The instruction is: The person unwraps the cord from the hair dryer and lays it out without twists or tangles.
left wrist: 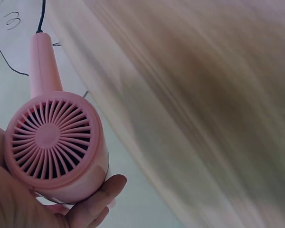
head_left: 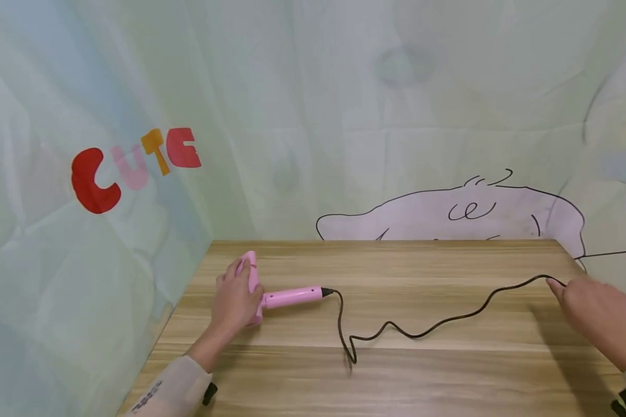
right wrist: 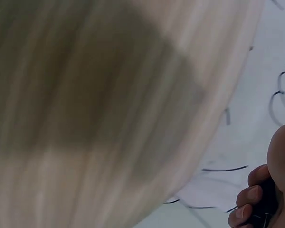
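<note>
A pink hair dryer [head_left: 292, 296] lies towards the left of the wooden table, its handle pointing right. My left hand [head_left: 235, 298] grips the barrel; in the left wrist view, fingers wrap around the barrel beside the round slotted intake grille [left wrist: 47, 136]. From the handle's end a black cord [head_left: 419, 335] runs in bends across the tabletop to the right. There my right hand [head_left: 597, 313] holds the cord between thumb and fingers. A black piece [right wrist: 266, 204], whose exact shape is partly hidden, sits within the curled fingers in the right wrist view.
The wood-grain table [head_left: 396, 382] has its far edge against a pale printed curtain [head_left: 313, 116]. Colourful letters are on the curtain at left, and a line-drawn cartoon figure [head_left: 459, 214] rises behind the table.
</note>
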### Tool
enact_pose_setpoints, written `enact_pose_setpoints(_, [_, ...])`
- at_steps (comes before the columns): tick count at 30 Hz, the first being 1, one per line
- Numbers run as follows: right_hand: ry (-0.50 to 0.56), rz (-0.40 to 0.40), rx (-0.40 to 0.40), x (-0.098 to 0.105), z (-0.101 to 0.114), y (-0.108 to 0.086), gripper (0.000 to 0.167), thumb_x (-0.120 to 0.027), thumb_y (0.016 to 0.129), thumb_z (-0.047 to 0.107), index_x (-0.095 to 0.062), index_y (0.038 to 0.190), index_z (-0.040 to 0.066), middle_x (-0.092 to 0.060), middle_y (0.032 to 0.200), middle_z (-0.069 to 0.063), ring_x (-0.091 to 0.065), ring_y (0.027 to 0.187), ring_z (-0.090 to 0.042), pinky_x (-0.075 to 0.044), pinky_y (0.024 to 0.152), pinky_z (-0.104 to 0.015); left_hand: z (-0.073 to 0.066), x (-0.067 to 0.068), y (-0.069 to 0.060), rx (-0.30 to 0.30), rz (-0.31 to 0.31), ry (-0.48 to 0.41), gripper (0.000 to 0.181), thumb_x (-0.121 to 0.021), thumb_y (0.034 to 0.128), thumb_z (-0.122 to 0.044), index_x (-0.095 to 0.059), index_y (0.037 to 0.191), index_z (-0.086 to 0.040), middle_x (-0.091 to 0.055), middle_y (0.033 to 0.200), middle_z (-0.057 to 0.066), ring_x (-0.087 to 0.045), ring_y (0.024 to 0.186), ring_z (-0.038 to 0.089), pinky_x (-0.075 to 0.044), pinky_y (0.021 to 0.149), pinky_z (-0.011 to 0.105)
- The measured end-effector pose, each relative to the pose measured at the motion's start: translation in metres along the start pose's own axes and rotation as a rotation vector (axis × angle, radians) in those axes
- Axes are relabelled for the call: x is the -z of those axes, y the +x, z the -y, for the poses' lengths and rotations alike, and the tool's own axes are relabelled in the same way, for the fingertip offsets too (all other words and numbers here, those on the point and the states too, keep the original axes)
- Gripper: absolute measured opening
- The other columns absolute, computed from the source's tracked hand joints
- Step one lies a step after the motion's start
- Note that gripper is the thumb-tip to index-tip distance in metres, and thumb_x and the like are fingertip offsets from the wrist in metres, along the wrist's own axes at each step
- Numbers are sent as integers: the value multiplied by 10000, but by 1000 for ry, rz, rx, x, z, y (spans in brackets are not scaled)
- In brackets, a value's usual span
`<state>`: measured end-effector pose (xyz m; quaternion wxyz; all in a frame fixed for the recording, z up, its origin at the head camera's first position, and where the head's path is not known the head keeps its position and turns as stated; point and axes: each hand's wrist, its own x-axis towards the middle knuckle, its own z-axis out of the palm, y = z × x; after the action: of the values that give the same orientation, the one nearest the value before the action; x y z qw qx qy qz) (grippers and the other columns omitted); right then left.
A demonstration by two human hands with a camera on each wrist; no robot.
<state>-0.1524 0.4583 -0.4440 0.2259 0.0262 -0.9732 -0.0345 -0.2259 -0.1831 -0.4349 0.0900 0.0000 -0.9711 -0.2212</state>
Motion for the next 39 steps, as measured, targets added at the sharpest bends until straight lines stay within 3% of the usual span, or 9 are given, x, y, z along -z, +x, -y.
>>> enact_pose_setpoints(3, [-16, 78, 14, -7, -14, -9, 592, -434, 1089, 251, -352, 530, 73, -344, 480, -68, -383, 370, -296, -325, 306, -460, 6, 0, 0, 6, 11, 13, 722, -620, 954, -228, -318, 1573, -10, -252, 1636, 218, -338, 1374, 535, -435, 1010, 682])
enact_pose_setpoints(7, [-52, 59, 85, -20, -32, -16, 529, -428, 1084, 178, -394, 588, -3, -380, 514, -124, -430, 405, -385, -376, 357, -574, 11, -1, 2, 9, 24, 30, 711, -614, 953, -240, -337, 1566, -10, -254, 1633, 219, -346, 1365, 544, -436, 995, 700])
enact_pose_setpoints(9, [-40, 22, 113, -28, -39, -20, 451, -472, 1046, 111, -375, 625, -20, -370, 518, -134, -427, 406, -405, -372, 356, -578, 14, -1, 2, 11, 28, 36, 705, -609, 955, -252, -345, 1564, -15, -254, 1634, 217, -353, 1360, 545, -444, 979, 706])
enact_pose_setpoints(16, [29, 246, 137, -37, -58, -20, 162, -391, 951, -76, -265, 855, -45, -426, 625, -152, -498, 538, -356, -442, 474, -521, 19, -1, 4, 24, 54, 42, 722, -600, 966, -268, -309, 1578, -21, -253, 1633, 223, -361, 1354, 542, -452, 962, 708])
enact_pose_setpoints(18, [48, 257, 167, -38, -61, -20, 160, -385, 935, -106, -253, 872, -41, -416, 643, -140, -483, 554, -321, -431, 487, -482, 21, -1, 5, 22, 62, 38, 725, -600, 968, -271, -304, 1578, -15, -257, 1630, 231, -366, 1349, 544, -447, 972, 706])
enact_pose_setpoints(22, [71, 180, 243, -43, -63, -24, 197, -412, 918, -157, -286, 884, -9, -415, 671, -111, -473, 570, -303, -416, 504, -452, 25, -2, 6, 13, 78, 33, 724, -593, 971, -268, -297, 1576, -2, -258, 1627, 240, -374, 1340, 551, -440, 981, 705])
enact_pose_setpoints(29, [65, 92, 343, -51, -69, -30, 323, -496, 857, -240, -354, 966, 29, -456, 764, -118, -522, 699, -359, -446, 603, -548, 28, -6, 8, 0, 97, 40, 714, -580, 967, -255, -304, 1572, 6, -275, 1623, 236, -401, 1321, 549, -443, 974, 701])
enact_pose_setpoints(34, [69, 110, 330, -52, -74, -31, 255, -497, 931, -185, -413, 957, 54, -455, 772, -111, -507, 674, -325, -447, 569, -499, 30, -8, 10, -11, 120, 50, 710, -575, 975, -257, -297, 1577, -2, -282, 1619, 240, -412, 1325, 542, -446, 971, 704])
enact_pose_setpoints(39, [84, 140, 287, -49, -74, -29, 325, -675, 810, -156, -480, 937, 71, -498, 795, -114, -521, 684, -335, -450, 572, -486, 30, -8, 12, -40, 144, 50, 700, -567, 982, -246, -297, 1573, 14, -297, 1610, 246, -407, 1336, 538, -419, 1013, 700])
